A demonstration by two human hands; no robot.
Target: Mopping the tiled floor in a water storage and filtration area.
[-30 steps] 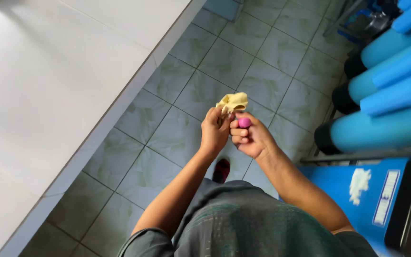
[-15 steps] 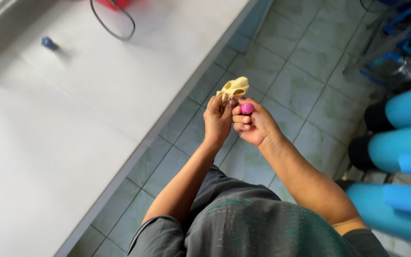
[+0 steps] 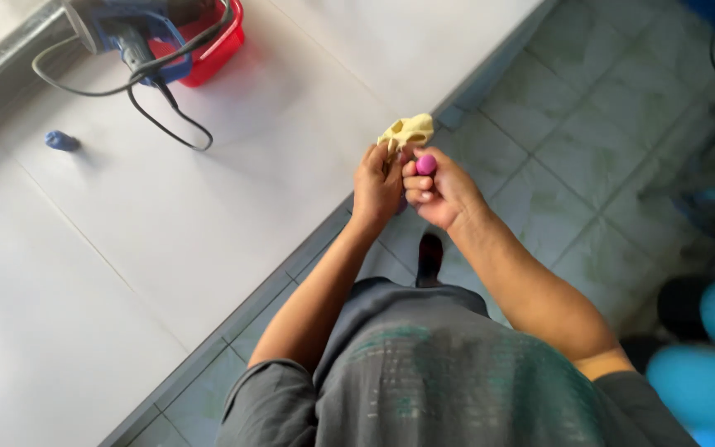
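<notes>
While both hands meet just beyond the white table's [image 3: 208, 207] edge, work on a small piece goes on.
Left hand [image 3: 376, 184] fingers pinch the pale yellow piece [image 3: 407, 131]; right hand [image 3: 440, 192] grips a pink tool [image 3: 426, 164] beside it, apparently mid-job.

Both hands up close together, out in front.
Left hand [image 3: 376, 184] closed tight, fingers [image 3: 371, 159] curled. Right hand [image 3: 440, 192] touching it, fingers bent in. Both arms bare, elbows bent.
</notes>
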